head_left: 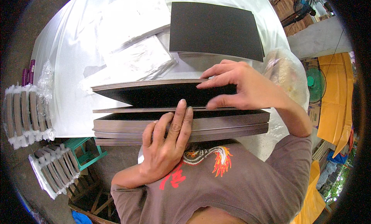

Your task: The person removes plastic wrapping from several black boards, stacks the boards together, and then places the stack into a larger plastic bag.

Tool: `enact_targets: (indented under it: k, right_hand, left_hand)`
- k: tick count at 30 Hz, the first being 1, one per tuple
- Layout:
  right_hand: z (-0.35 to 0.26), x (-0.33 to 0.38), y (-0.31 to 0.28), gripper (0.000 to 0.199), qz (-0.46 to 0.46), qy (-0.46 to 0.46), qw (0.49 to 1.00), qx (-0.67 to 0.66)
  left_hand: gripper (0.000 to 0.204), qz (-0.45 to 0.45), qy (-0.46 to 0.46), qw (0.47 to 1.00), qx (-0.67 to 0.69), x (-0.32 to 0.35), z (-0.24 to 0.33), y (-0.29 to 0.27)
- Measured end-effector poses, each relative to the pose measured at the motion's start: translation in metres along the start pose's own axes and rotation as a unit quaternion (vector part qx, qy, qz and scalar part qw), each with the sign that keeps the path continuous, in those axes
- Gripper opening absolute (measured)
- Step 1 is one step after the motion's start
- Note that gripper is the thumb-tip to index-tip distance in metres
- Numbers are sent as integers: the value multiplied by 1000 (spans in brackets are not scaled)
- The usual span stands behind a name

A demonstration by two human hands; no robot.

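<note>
A thick stack of black boards with grey-brown edges (224, 125) spans the space in front of my body, parted into several groups. My left hand (166, 137) lies across the near groups with its fingers stretched out, the fingertips reaching the thin middle group (150, 109). Between that group and the far group of boards (147, 85) is a wide gap showing a black face. My right hand (243, 85) spans the right part of this gap, fingers over the far group and thumb apart from them near the middle group's edge. Nothing is plainly gripped in either hand.
Black sheets (214, 29) lie stacked farther back on the white-covered table (63, 69). Beside them are white plastic-wrapped packs (139, 56). Wrapped board bundles (29, 112) and a green stool (87, 150) are at left. A clear plastic bag (286, 75) sits at right.
</note>
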State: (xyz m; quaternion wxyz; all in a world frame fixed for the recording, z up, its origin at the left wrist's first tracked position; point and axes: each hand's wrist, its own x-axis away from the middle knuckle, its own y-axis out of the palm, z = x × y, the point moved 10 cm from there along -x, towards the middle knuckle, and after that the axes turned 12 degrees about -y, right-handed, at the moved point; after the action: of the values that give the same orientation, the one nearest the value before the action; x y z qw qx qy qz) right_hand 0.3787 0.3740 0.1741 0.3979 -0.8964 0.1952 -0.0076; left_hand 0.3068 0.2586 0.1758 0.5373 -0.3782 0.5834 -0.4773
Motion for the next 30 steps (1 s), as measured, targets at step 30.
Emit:
enact_targets:
  k: [30]
  right_hand:
    - [7, -3, 1, 46, 4, 16, 1000, -3]
  left_hand:
    - [56, -31, -1, 999, 27, 7, -3, 4]
